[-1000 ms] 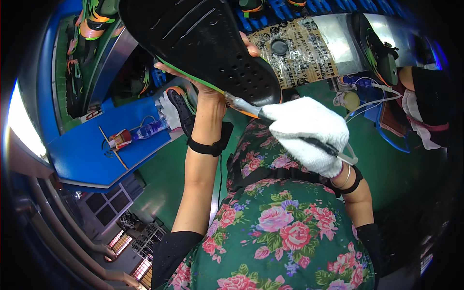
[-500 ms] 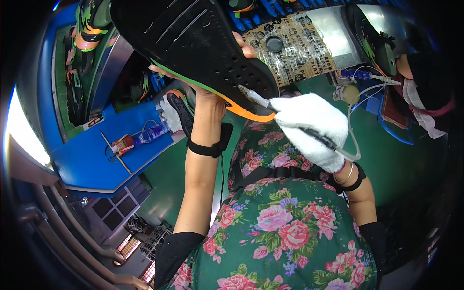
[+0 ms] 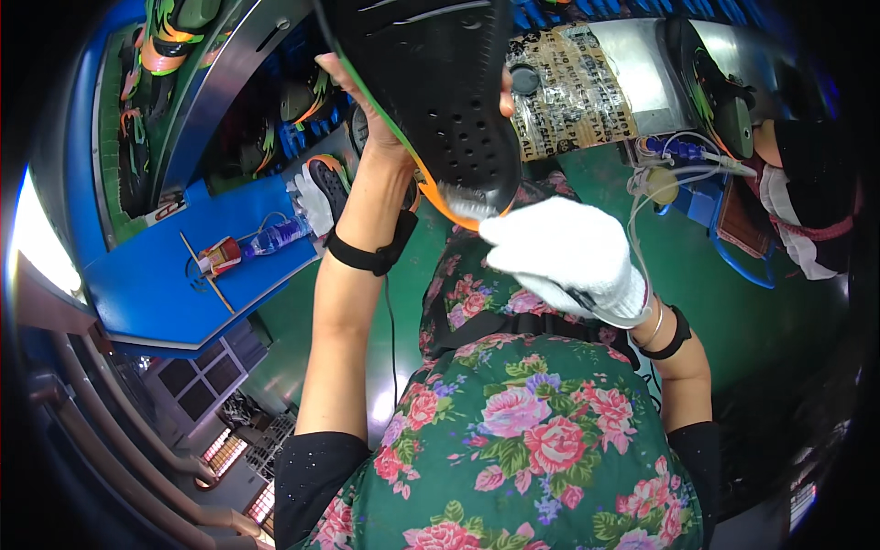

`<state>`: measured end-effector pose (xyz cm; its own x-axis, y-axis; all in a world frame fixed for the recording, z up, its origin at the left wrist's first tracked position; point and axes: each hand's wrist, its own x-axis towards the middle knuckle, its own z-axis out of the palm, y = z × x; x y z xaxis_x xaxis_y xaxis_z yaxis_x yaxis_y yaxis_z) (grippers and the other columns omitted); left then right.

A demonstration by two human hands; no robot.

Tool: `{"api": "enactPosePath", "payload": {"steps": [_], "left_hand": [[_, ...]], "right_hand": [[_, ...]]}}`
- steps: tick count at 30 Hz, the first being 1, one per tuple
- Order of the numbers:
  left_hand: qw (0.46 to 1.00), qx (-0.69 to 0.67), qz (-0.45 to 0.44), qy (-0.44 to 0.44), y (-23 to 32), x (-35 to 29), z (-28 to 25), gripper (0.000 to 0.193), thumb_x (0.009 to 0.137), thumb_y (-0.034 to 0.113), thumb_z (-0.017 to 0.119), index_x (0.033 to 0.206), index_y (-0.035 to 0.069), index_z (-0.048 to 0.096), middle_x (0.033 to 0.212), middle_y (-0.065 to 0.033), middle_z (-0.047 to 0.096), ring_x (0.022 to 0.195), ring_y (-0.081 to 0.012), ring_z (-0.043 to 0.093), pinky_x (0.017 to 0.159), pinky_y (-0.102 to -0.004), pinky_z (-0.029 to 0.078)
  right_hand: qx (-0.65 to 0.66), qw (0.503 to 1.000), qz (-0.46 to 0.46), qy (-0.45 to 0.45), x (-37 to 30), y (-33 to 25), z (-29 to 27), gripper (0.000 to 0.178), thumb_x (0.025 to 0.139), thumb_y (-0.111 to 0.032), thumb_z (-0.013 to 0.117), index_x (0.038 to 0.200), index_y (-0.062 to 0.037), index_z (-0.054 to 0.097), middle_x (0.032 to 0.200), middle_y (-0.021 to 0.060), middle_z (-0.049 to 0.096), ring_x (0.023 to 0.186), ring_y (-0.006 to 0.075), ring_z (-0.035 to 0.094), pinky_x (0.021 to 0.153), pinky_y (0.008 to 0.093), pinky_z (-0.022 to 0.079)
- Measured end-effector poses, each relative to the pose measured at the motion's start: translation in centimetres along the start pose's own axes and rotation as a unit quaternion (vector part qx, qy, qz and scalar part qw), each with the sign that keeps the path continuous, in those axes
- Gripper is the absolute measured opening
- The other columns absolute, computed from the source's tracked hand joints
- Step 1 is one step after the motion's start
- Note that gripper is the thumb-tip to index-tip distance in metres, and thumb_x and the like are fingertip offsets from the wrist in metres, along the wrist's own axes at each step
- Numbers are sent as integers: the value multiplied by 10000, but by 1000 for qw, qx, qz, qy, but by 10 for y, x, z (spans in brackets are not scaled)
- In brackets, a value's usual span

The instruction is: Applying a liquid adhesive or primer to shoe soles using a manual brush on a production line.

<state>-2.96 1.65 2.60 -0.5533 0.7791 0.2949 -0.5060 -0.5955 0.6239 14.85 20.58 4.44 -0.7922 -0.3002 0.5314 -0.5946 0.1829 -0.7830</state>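
Observation:
My left hand [image 3: 378, 119] grips a black shoe sole [image 3: 426, 73] by its sides, thumb on the left edge and fingertips on the right. Small holes dot the sole's surface, and its rim runs from green to orange. In a white knitted glove, my right hand [image 3: 573, 257] is closed on a brush [image 3: 458, 200] at the sole's near end. Pale bristles lie against the black surface there; the glove mostly hides the handle. A thin clear tube [image 3: 634, 215] rises beside the glove.
At left, a blue table [image 3: 147, 302] carries a plastic bottle [image 3: 278, 236], a red container [image 3: 220, 256], a stick [image 3: 213, 280] and another sole [image 3: 327, 179]. Ahead lies taped cardboard [image 3: 577, 101] with a round dark lid [image 3: 523, 80]. A person's arm [image 3: 768, 142] and a shoe [image 3: 706, 87] appear at right.
The sole has swung more upright and shifted, its near end moving left. My gloved hand has moved slightly left and down, and the brush went from the holes to the orange-edged end.

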Motion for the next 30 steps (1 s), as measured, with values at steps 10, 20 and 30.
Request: {"api": "enactPosePath", "payload": {"steps": [10, 20, 30], "left_hand": [[990, -90, -96, 57, 2, -8, 13, 1322, 675, 1039, 419, 1531, 32, 445, 1311, -271, 633, 1024, -377, 705, 839, -530, 610], [915, 134, -293, 241, -8, -20, 13, 1172, 773, 974, 438, 1411, -5, 535, 1074, -238, 721, 865, -392, 769, 775, -508, 669], [930, -97, -190, 300, -17, -51, 14, 976, 975, 831, 288, 1558, 65, 450, 1372, -196, 648, 1045, -388, 720, 838, -513, 637]], "right_hand": [[45, 998, -12, -45, -2, 11, 5, 287, 807, -48, 806, 1092, -80, 791, 1098, 120, 791, 938, 261, 762, 785, 354, 608], [77, 983, -73, -150, -1, 29, 2, 368, 818, -21, 753, 1179, -93, 747, 1211, 110, 756, 1022, 320, 726, 837, 402, 604], [272, 946, 176, -11, 1, 25, -5, 144, 861, -25, 797, 1003, -36, 817, 1065, 126, 800, 997, 263, 765, 905, 373, 599]]}}
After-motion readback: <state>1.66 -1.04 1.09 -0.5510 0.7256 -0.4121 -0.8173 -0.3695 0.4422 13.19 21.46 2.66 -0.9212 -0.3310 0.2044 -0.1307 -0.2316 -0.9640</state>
